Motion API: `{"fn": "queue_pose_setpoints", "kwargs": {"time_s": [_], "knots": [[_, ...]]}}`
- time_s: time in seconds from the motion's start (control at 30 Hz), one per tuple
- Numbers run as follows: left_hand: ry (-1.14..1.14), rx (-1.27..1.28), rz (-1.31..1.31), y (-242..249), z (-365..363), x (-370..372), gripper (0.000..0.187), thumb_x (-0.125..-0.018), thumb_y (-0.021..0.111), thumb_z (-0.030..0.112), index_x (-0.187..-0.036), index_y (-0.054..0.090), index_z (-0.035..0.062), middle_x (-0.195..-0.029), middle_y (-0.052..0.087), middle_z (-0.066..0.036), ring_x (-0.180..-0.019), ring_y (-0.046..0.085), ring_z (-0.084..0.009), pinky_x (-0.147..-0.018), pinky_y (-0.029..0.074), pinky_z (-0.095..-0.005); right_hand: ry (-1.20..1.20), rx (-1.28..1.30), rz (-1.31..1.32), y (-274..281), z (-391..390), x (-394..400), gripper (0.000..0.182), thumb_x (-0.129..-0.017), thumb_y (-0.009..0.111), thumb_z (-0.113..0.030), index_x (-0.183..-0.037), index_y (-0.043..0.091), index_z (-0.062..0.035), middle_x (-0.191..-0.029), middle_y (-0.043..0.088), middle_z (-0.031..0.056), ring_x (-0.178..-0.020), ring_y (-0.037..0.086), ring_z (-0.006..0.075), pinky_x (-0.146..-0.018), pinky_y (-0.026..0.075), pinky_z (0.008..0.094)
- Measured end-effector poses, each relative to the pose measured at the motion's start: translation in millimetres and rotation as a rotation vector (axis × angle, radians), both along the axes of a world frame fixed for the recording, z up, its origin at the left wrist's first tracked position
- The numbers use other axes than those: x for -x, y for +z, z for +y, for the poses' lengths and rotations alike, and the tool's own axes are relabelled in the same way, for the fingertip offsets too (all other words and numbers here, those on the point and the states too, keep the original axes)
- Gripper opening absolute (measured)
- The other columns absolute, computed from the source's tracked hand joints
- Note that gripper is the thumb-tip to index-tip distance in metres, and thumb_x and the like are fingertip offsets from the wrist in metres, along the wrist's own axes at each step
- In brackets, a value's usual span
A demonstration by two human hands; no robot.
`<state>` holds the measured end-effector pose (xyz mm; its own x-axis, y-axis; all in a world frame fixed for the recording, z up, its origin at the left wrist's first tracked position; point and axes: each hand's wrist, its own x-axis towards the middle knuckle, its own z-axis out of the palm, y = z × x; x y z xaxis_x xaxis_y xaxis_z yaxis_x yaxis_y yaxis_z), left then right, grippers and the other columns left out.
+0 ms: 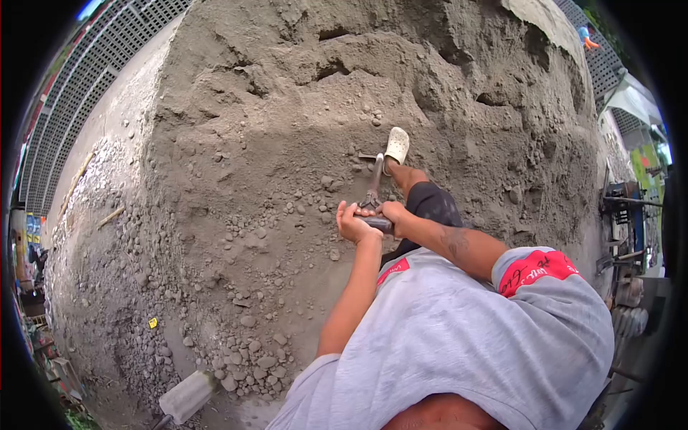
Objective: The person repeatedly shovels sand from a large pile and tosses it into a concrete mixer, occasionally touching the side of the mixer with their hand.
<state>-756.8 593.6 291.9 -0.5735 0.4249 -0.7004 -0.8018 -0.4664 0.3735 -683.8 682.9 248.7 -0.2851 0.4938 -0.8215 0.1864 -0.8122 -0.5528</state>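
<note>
A D-handled shovel (375, 179) stands in front of me, its dark grip (375, 224) close to my body and its shaft running down to the sand. My left hand (356, 222) is at the left side of the grip, palm up, with fingers curling in at the fork of the handle. Closed around the right side is my right hand (395, 217). Beside the shovel's low end is my foot in a cream clog (397, 145). The blade is mostly hidden; only a dark edge shows at the sand.
A grey sand bank (301, 86) rises ahead. Stones (254, 358) are scattered at left, with a pale flat blade (188, 396) on a dark shaft, a stick (111, 216) and a yellow scrap (153, 323). Perforated panels (86, 64) border the left. Machinery (623, 215) stands right.
</note>
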Motion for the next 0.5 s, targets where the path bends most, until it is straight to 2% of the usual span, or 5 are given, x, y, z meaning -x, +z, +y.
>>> {"fn": "queue_pose_setpoints", "kwargs": {"time_s": [0.13, 0.2, 0.3, 0.37, 0.5], "knots": [[-0.108, 0.091, 0.180, -20, -1, 33, 0.036, -0.065, 0.052, -0.001, -0.099, 0.042, 0.0038, -0.056, 0.042, -0.003, -0.043, 0.042, -0.0130, -0.041, 0.040, -0.0284, 0.020, 0.021, -0.146, -22, -56, 20, 0.011, -0.078, 0.050, -0.007, -0.078, 0.058, 0.0006, -0.070, 0.058, 0.0076, -0.058, 0.058, 0.0195, -0.048, 0.045, 0.0352], [-0.212, 0.193, 0.107, -56, -69, 17, 0.036, -0.065, 0.054, -0.001, -0.099, 0.042, 0.0022, -0.058, 0.044, -0.004, -0.044, 0.044, -0.0145, -0.041, 0.040, -0.0285, 0.214, -0.033, -0.362, -32, -120, 5, 0.027, -0.085, 0.044, -0.023, -0.084, 0.055, 0.0015, -0.066, 0.057, 0.0080, -0.053, 0.055, 0.0209, -0.053, 0.046, 0.0354], [-0.190, 0.141, 0.067, -49, -39, 21, 0.043, -0.065, 0.062, 0.000, -0.102, 0.041, -0.0011, -0.062, 0.051, -0.008, -0.047, 0.050, -0.0188, -0.043, 0.043, -0.0303, 0.503, -0.843, -0.528, -87, -94, -11, 0.042, -0.089, 0.039, -0.036, -0.090, 0.055, 0.0030, -0.060, 0.056, 0.0088, -0.049, 0.052, 0.0211, -0.053, 0.046, 0.0353], [-0.230, 0.353, 0.126, -36, -54, 8, 0.056, -0.065, 0.064, -0.004, -0.112, 0.035, 0.0025, -0.063, 0.050, -0.009, -0.046, 0.048, -0.0182, -0.044, 0.042, -0.0299, 0.417, -0.354, -0.269, -23, -109, -27, 0.046, -0.089, 0.040, -0.040, -0.091, 0.056, 0.0040, -0.069, 0.058, 0.0095, -0.049, 0.051, 0.0201, -0.049, 0.044, 0.0333], [-0.192, 0.519, 0.190, -50, -53, 6, 0.050, -0.066, 0.064, -0.005, -0.109, 0.041, 0.0018, -0.064, 0.055, -0.011, -0.045, 0.050, -0.0189, -0.041, 0.041, -0.0305, 0.249, 0.001, 0.035, -33, -105, -60, 0.042, -0.088, 0.045, -0.041, -0.085, 0.056, -0.0005, -0.061, 0.049, 0.0027, -0.054, 0.049, 0.0142, -0.050, 0.041, 0.0251]]}}
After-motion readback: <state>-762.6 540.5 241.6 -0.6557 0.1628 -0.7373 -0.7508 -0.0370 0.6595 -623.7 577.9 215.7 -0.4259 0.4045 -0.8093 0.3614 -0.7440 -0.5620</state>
